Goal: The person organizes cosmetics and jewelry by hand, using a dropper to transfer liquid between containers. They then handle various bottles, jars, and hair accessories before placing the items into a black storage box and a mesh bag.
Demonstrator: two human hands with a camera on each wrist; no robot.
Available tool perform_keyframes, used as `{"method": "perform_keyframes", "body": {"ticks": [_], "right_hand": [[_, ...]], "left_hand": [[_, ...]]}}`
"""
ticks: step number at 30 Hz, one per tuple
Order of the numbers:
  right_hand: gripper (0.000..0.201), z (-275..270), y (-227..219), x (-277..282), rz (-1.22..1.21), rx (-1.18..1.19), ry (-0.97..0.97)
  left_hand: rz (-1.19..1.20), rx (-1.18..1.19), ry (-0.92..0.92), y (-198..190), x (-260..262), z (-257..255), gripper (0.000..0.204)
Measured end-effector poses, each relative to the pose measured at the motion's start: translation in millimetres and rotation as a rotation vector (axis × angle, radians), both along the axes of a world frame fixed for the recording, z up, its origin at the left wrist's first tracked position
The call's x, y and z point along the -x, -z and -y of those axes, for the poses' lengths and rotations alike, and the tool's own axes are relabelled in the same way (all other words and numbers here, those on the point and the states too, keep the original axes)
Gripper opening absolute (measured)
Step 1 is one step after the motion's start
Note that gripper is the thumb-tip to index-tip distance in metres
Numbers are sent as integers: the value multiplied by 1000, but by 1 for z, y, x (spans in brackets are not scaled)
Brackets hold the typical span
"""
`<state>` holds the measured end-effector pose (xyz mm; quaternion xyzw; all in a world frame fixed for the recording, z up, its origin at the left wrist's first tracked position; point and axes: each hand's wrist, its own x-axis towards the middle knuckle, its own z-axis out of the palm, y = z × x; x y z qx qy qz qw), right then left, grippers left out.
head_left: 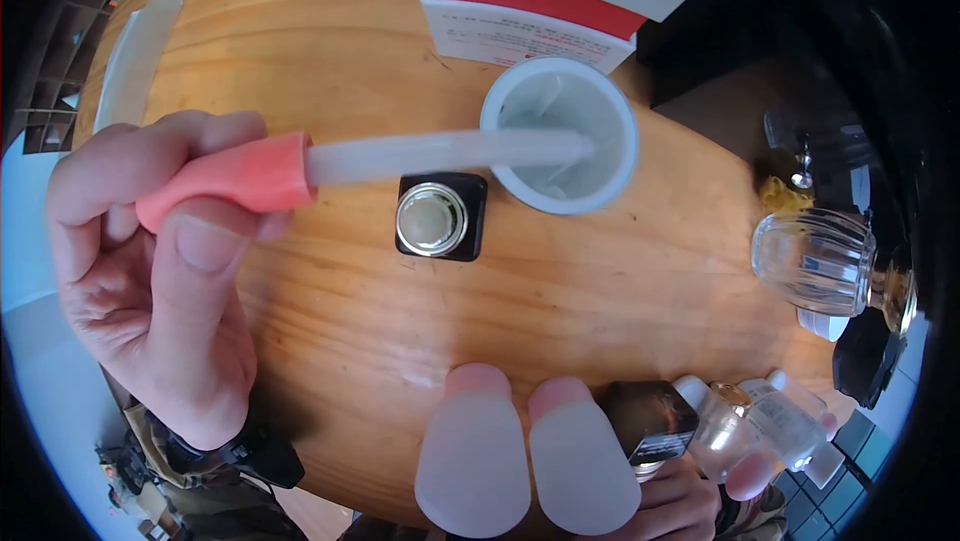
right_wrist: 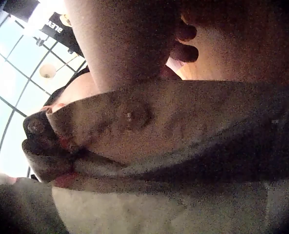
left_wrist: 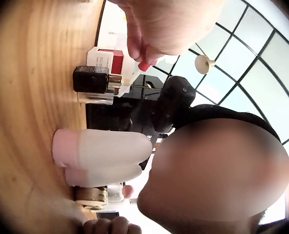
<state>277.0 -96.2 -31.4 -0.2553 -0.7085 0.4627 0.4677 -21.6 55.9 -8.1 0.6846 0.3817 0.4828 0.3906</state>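
Observation:
In the head view my left hand pinches the pink handle of a stick between thumb and fingers. The stick's translucent white shaft, blurred, overlaps a white cup. Just below the shaft stands a small square black bottle with a silver-rimmed top. My right hand is low at the right, fingers loosely curled, partly hidden behind bottles. Nearest to it are a dark square bottle and a clear bottle with a gold collar. Two frosted bottles with pink caps stand beside these.
A white and red box stands behind the cup. At the right edge is a ribbed glass bottle, near a dark glossy object. A translucent strip lies at the far left of the wooden table.

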Motion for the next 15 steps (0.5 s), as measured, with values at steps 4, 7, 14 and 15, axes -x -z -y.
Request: {"method": "perform_keyframes", "body": {"ticks": [4,7,14,15], "right_hand": [[18,-2,-14,2,-5,15,-19],[14,-2,-14,6,8,2,-14],[10,7,-18,6,45,-6,0],[10,9,-17,5,57,-23,-8]], "left_hand": [[5,-66,-100,5,-10,-1,30],[-23,-105,-70,3,-14,0,25],[115,-138,-55,10,-23,-8,21],[117,-142,-51,11,-23,-8,21]]}}
